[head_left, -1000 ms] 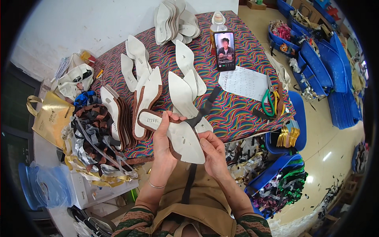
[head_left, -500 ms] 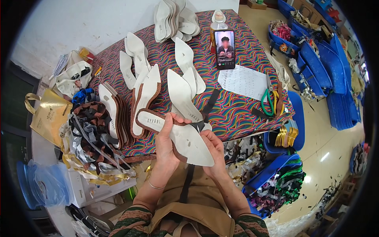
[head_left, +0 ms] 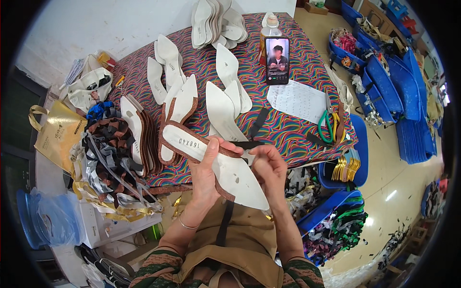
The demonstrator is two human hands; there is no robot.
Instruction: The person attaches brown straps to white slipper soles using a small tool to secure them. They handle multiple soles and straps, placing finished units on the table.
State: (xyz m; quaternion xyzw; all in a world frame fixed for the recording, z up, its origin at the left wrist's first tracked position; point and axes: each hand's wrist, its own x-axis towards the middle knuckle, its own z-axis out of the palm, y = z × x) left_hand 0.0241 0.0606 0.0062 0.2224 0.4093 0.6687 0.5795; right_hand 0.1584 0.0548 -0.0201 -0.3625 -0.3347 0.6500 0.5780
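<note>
A white pointed insole (head_left: 235,174), edged in part with brown glittery strip, lies tilted across my left hand (head_left: 205,168). That hand is closed on its middle, thumb on top and fingers underneath. My right hand (head_left: 270,168) pinches the end of a short black strip (head_left: 248,144), which stretches from the insole's far edge near my left fingertips. The strip's other end is hidden behind the insole. Just beyond lie loose white insoles (head_left: 222,108) and a pair with brown edging (head_left: 185,104). Left of them stands a row of brown-edged insoles (head_left: 137,129).
A phone (head_left: 277,60) leans on a bottle (head_left: 270,26) over a written sheet (head_left: 297,102). Green-handled scissors (head_left: 325,127) lie at the table's right edge. Strip scraps (head_left: 108,158) heap at left; blue bins (head_left: 353,201) stand at right. More insoles (head_left: 206,29) are stacked at the back.
My right hand has moved off the insole's edge, up and to the right, drawing the black strip out straight. The insole has shifted slightly down at its pointed end.
</note>
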